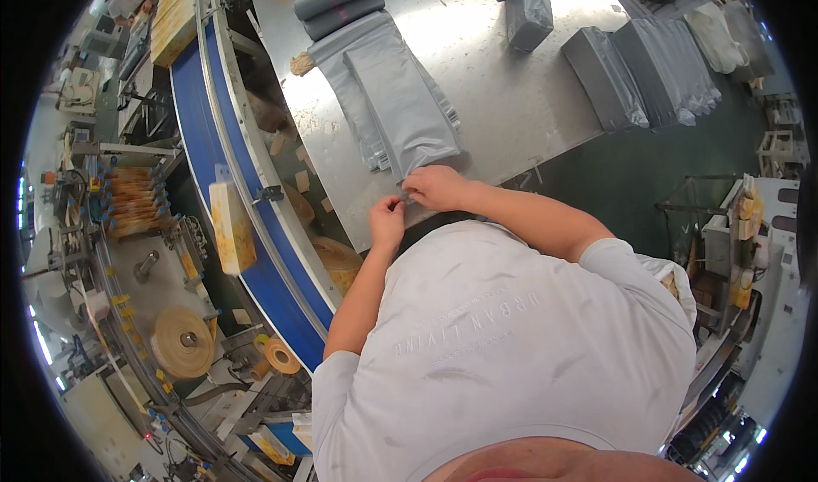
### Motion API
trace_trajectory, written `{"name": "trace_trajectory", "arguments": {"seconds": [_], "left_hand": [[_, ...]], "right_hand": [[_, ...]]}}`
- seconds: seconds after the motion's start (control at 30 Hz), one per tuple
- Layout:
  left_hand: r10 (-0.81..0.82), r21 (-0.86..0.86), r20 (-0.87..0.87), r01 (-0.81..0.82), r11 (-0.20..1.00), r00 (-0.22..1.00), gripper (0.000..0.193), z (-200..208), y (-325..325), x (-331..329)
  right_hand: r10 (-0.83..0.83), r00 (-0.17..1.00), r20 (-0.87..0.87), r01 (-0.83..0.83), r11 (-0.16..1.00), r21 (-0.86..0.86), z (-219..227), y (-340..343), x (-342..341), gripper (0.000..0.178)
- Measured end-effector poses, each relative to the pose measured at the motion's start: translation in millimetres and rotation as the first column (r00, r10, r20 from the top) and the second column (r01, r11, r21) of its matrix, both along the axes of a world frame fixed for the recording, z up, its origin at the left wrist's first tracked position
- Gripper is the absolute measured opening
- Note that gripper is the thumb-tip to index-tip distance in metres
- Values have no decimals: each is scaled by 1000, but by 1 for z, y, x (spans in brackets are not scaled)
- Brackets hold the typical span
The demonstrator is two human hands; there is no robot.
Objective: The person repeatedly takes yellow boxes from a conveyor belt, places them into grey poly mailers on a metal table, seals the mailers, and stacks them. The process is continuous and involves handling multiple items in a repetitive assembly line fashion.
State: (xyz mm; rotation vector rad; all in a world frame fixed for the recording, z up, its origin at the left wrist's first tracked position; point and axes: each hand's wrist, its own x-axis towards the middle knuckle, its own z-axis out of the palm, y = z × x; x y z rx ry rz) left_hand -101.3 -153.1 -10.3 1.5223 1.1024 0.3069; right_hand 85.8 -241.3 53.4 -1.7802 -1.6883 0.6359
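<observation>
A long grey plastic bag [400,99] lies on top of a stack of flat grey plastic bags [345,77] on the metal table [520,99]. The bag's near end is gathered toward me at the table's front edge. There my right hand [436,187] is closed with its fingertips on this end. My left hand [388,222] sits just below and to the left, thumb and fingers pinched together. Whatever lies between the left fingertips is too small to make out.
Grey wrapped packages [665,69] stand at the table's right edge, another grey package [528,9] farther back. Grey rolls [336,1] lie at the far left. Beside the table runs a blue conveyor [200,99] carrying a yellow-white block [232,226]; machinery stands beyond.
</observation>
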Motion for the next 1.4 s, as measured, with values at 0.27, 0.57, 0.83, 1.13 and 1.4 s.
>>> {"name": "trace_trajectory", "arguments": {"seconds": [0.27, 0.57, 0.83, 1.13, 1.4], "left_hand": [[-57, -108, 63, 64, 992, 996, 21, -1, -4, -2], [-444, 812, -193, 396, 428, 875, 43, 61, 26, 9], [-630, 763, -626, 531, -370, 461, 18, 70, 80, 56], [-626, 733, -220, 550, 400, 748, 10, 51, 65, 51], [263, -32, 74, -261, 965, 962, 18, 11, 77, 108]], "right_hand": [[90, 996, 11, -86, 974, -211, -20, -54, 3, 12], [374, 904, -208, -141, -197, -970, -5, -297, 102, 33], [160, 687, 709, -409, 892, 194, 47, -59, 130, 40], [-120, 958, -261, 146, 986, 80, -37, -52, 153, 13], [-826, 503, -256, 694, 562, -449, -38, 21, 126, 32]]}}
